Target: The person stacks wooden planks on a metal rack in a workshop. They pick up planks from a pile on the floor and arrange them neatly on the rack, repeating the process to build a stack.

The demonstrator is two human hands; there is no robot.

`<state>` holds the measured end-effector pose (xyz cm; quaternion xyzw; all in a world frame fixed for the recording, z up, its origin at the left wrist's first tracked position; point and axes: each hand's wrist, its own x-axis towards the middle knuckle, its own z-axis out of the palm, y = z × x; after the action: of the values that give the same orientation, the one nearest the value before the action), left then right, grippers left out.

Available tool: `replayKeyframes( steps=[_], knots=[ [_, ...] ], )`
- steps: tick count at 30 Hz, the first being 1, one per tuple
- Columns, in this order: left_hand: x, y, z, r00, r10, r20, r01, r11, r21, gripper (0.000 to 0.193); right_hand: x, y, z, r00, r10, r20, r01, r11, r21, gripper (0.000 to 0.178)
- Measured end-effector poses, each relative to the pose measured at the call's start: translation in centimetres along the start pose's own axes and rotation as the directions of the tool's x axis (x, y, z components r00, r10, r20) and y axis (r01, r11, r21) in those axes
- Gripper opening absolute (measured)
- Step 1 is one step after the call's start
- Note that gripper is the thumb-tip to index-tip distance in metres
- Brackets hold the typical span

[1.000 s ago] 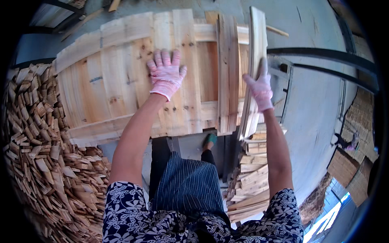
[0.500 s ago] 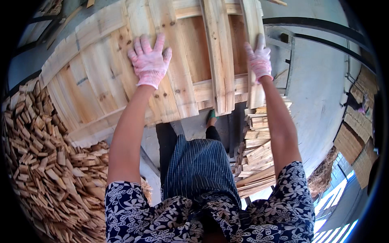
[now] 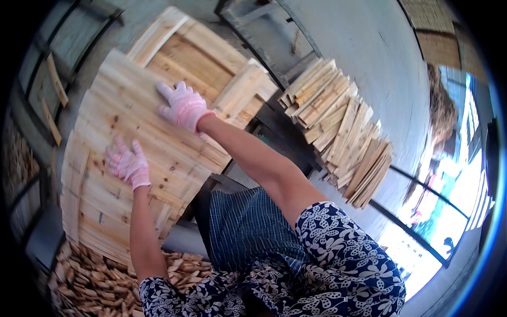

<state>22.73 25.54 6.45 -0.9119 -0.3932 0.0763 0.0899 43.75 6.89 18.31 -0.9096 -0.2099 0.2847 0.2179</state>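
Observation:
Both my hands wear pink-and-white knit gloves and rest on a panel of pale wooden slats [image 3: 148,132] in front of me. My left hand [image 3: 128,162] lies flat on the slats at the lower left, its fingers spread. Farther up and to the right, my right hand [image 3: 184,107] presses on a slat near the uncovered part of the frame, fingers extended and partly blurred. Beyond it, a wooden frame [image 3: 211,50] shows with a recessed board inside. A few short pieces [image 3: 245,90] lie at its right end.
A stack of thin wooden slats [image 3: 338,127] stands to the right of the panel. Many loose wood pieces [image 3: 100,280] are heaped at the lower left. Dark metal bars [image 3: 79,58] run along the far left, and a metal frame [image 3: 269,37] stands beyond the panel.
The view has turned, so the panel now slants. My right hand has moved left, closer to my left hand, and the separate slats near it now lie together, with the frame bare beyond.

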Motion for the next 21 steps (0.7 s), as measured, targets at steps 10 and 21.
replayKeyframes(
  steps=[10, 21],
  knots=[
    [-9.7, 15.2, -15.2, 0.854, 0.496, -0.158, -0.505, 0.718, -0.479, 0.052, -30.2, 40.3, -3.0, 0.47, 0.882, -0.033, -0.877, 0.471, 0.101, 0.075],
    [-32.9, 62.5, -2.4, 0.218, 0.873, 0.437, -0.458, 0.486, -0.744, 0.082, -42.5, 75.0, -3.3, -0.057, 0.995, -0.076, -0.881, -0.014, 0.473, 0.126]
  ],
)
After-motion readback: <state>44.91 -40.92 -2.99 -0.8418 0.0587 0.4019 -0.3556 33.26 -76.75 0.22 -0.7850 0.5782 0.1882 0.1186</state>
